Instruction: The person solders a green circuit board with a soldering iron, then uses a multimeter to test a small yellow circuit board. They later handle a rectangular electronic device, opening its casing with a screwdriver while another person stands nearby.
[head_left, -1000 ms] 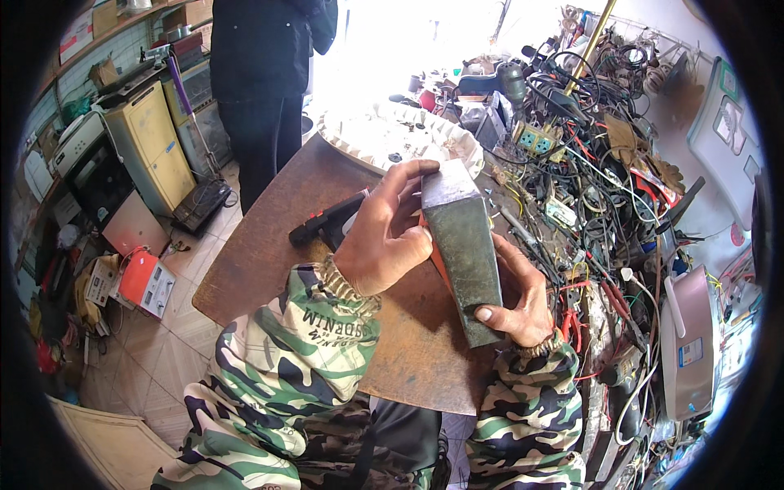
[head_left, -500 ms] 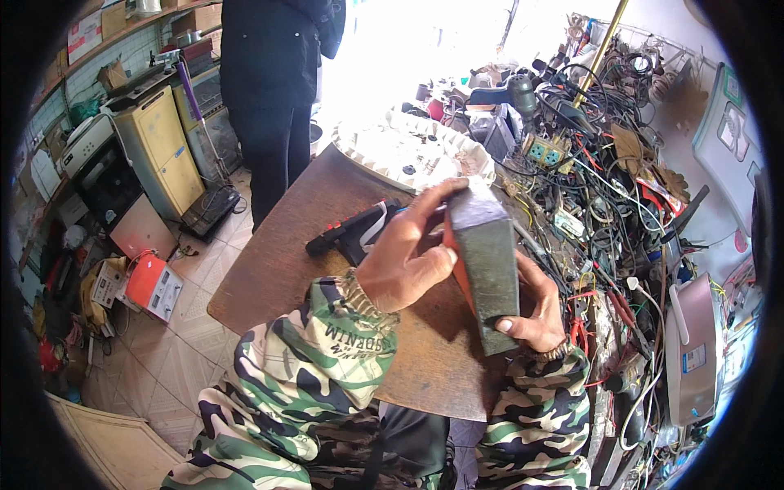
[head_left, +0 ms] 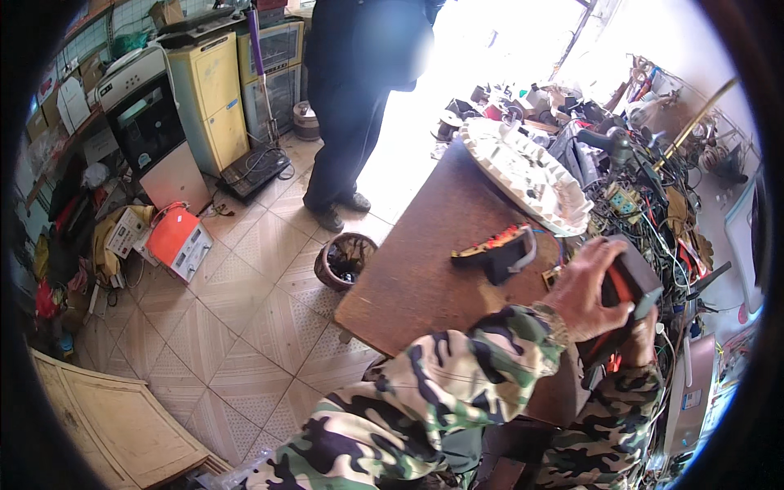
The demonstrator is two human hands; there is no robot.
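Over the right side of the brown wooden table (head_left: pixel 425 245), my two hands hold a dark grey box-shaped block (head_left: pixel 642 276) with an orange-red side. My left hand (head_left: pixel 581 287) grips it from the left, fingers over the top and thumb along the near side. From below and to the right, my right hand (head_left: pixel 640 345) supports it, its fingers mostly hidden by the block. On the table left of my hands lies a black and orange part (head_left: pixel 500 251) with a grey curved strip. Behind it sits a large round whitish tray (head_left: pixel 523 175) with a scalloped rim and small bits in it.
A person (head_left: pixel 351 106) in dark clothes stands beyond the table, near a bin (head_left: pixel 345 260) on the tiled floor. Tangled cables and parts (head_left: pixel 653 212) pile up on the right. A red-orange instrument box (head_left: pixel 180 245) and a yellow cabinet (head_left: pixel 208 106) stand left.
The view has swung left, so table and hands sit further right. The block has been tilted, showing its end and orange side. Both hands still hold it.
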